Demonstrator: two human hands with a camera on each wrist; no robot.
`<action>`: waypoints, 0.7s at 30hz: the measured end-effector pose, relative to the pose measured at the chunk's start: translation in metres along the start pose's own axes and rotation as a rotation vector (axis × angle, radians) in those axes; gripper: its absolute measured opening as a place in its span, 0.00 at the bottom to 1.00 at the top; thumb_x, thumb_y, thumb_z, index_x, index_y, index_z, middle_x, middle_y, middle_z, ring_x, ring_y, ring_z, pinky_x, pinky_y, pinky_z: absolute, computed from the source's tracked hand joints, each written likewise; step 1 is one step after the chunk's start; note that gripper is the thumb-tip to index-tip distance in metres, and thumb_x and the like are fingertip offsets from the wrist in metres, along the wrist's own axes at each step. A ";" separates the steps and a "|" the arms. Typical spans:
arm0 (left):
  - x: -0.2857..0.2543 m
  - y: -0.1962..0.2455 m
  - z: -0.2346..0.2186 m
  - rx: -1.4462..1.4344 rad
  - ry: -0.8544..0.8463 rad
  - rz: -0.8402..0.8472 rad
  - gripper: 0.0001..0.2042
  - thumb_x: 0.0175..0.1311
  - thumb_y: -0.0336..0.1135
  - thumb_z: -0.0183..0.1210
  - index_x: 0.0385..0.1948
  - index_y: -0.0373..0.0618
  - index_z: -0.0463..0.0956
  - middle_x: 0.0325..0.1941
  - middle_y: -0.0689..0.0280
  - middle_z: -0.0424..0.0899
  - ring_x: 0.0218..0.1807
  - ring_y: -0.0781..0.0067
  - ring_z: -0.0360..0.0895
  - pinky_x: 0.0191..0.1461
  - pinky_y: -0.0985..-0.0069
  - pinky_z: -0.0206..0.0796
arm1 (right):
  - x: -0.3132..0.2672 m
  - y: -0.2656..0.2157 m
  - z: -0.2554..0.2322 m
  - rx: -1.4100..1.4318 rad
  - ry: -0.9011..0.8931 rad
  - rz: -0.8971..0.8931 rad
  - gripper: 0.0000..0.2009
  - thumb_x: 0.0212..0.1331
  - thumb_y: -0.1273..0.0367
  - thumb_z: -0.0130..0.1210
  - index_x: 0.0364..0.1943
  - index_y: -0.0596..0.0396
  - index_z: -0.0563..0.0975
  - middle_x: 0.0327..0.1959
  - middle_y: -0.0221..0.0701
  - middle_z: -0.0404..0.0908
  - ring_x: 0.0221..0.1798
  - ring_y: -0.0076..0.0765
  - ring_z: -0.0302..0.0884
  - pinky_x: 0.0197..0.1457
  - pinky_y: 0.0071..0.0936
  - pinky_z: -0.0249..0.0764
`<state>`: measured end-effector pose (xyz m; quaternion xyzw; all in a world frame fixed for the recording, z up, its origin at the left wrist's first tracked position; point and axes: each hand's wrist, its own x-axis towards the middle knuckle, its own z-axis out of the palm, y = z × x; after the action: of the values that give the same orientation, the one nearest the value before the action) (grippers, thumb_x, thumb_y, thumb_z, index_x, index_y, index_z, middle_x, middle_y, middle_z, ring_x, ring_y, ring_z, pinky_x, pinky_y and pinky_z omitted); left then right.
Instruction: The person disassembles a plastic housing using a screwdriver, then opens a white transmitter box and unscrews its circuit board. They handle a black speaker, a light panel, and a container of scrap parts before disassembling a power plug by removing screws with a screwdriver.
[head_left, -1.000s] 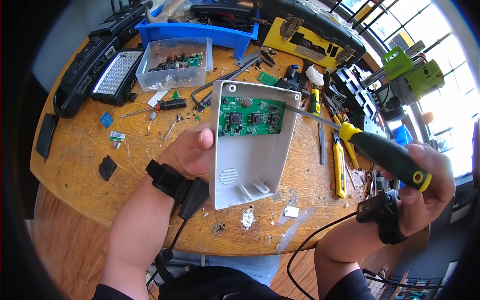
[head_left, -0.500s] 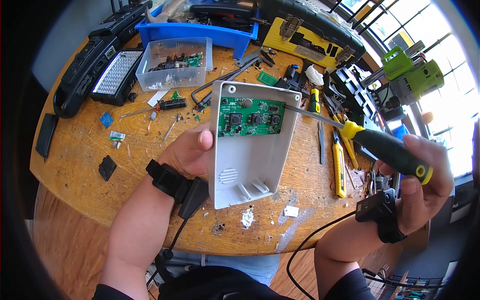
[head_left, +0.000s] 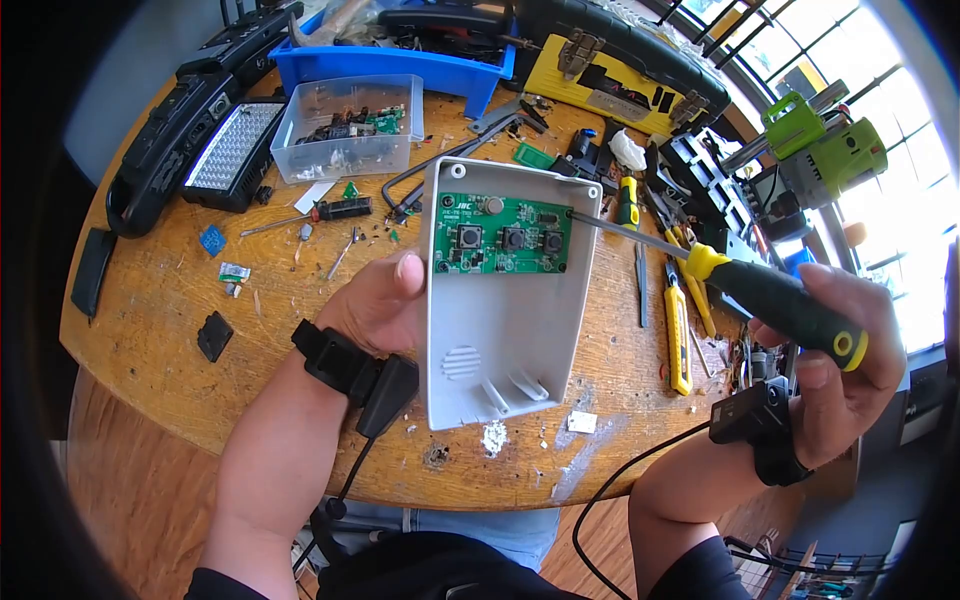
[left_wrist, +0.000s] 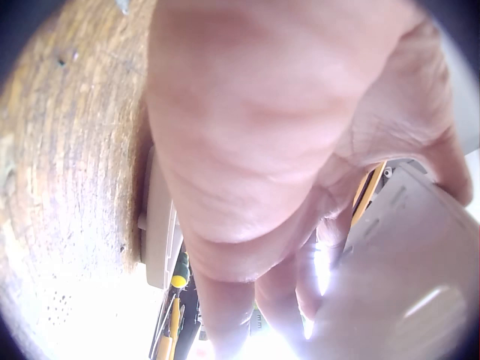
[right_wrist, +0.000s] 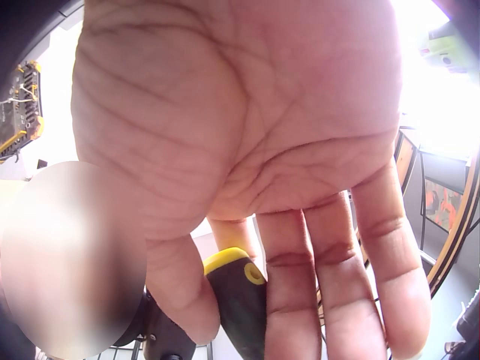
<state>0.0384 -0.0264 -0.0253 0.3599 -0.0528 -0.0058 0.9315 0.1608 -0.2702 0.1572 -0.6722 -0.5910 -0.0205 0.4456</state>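
My left hand (head_left: 378,305) grips a light grey plastic housing (head_left: 500,335) by its left side, thumb at the edge and the other fingers hidden behind it in the head view. The open inside of the housing faces me. In its upper part lies a green circuit board (head_left: 500,225) with three black push buttons. The right hand (head_left: 850,350) pinches the handle of a dark green and yellow screwdriver (head_left: 775,300) between thumb and fingers. Its shaft slants left, the tip right at the board's upper right corner. In the right wrist view several fingers extend along the handle (right_wrist: 241,300).
A clear bin (head_left: 345,150) of electronic scraps stands behind, before a blue tray (head_left: 390,65). Another screwdriver (head_left: 340,209) lies left, a yellow utility knife (head_left: 678,335) right. A yellow-black toolbox (head_left: 610,85) stands at the back. Beneath my left hand rests a pale plastic piece (left_wrist: 159,225).
The housing has tilted a little, its lower end moving down and to the right. My right hand has shifted slightly, turning the screwdriver handle, while the tip stays at the board's corner.
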 end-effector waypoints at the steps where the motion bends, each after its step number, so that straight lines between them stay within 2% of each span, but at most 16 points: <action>1: 0.000 0.000 0.001 0.006 -0.011 0.003 0.60 0.26 0.68 0.69 0.65 0.42 0.51 0.62 0.46 0.64 0.63 0.44 0.63 0.63 0.46 0.58 | 0.000 0.000 0.000 0.000 0.001 0.000 0.23 0.48 0.69 0.62 0.45 0.74 0.72 0.37 0.47 0.79 0.30 0.29 0.80 0.34 0.17 0.74; 5: 0.000 -0.002 -0.005 0.023 -0.045 -0.015 0.60 0.27 0.68 0.69 0.65 0.42 0.51 0.62 0.46 0.63 0.64 0.44 0.62 0.63 0.47 0.58 | -0.001 0.002 -0.003 -0.010 0.000 -0.016 0.23 0.47 0.69 0.63 0.45 0.74 0.72 0.37 0.47 0.79 0.31 0.29 0.80 0.35 0.17 0.74; 7: -0.001 -0.003 -0.008 -0.104 -0.107 -0.021 0.49 0.34 0.57 0.72 0.60 0.39 0.61 0.59 0.56 0.71 0.60 0.61 0.69 0.63 0.62 0.60 | -0.002 0.002 -0.003 -0.012 0.004 -0.029 0.23 0.46 0.70 0.64 0.45 0.74 0.72 0.37 0.47 0.79 0.31 0.30 0.80 0.35 0.17 0.74; 14: 0.001 -0.002 -0.005 -0.105 -0.144 -0.020 0.51 0.33 0.56 0.73 0.61 0.39 0.58 0.61 0.57 0.68 0.61 0.62 0.66 0.64 0.64 0.57 | -0.002 -0.001 -0.001 -0.007 0.034 0.024 0.24 0.47 0.67 0.64 0.44 0.73 0.72 0.37 0.47 0.79 0.31 0.30 0.80 0.35 0.16 0.73; 17: 0.001 -0.002 -0.004 -0.112 -0.108 0.012 0.51 0.33 0.55 0.73 0.62 0.38 0.57 0.61 0.56 0.68 0.62 0.62 0.66 0.64 0.64 0.57 | -0.002 -0.005 0.001 -0.049 0.069 0.030 0.24 0.48 0.65 0.64 0.44 0.72 0.72 0.37 0.45 0.78 0.30 0.29 0.80 0.35 0.16 0.73; 19: 0.001 0.000 -0.006 -0.087 -0.133 -0.041 0.52 0.32 0.54 0.74 0.62 0.38 0.56 0.61 0.56 0.67 0.62 0.62 0.66 0.64 0.65 0.57 | -0.003 -0.007 0.001 -0.086 0.107 0.040 0.25 0.49 0.63 0.63 0.44 0.71 0.72 0.37 0.44 0.78 0.29 0.29 0.79 0.34 0.16 0.72; 21: 0.002 0.000 -0.006 -0.102 -0.141 -0.037 0.52 0.32 0.54 0.74 0.62 0.38 0.56 0.61 0.56 0.67 0.62 0.62 0.65 0.65 0.65 0.56 | -0.006 -0.005 -0.001 -0.197 0.245 0.034 0.29 0.49 0.53 0.61 0.42 0.70 0.73 0.36 0.42 0.74 0.25 0.37 0.77 0.24 0.22 0.72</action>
<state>0.0412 -0.0227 -0.0292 0.3117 -0.1110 -0.0510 0.9423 0.1548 -0.2760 0.1570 -0.7150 -0.5159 -0.1527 0.4465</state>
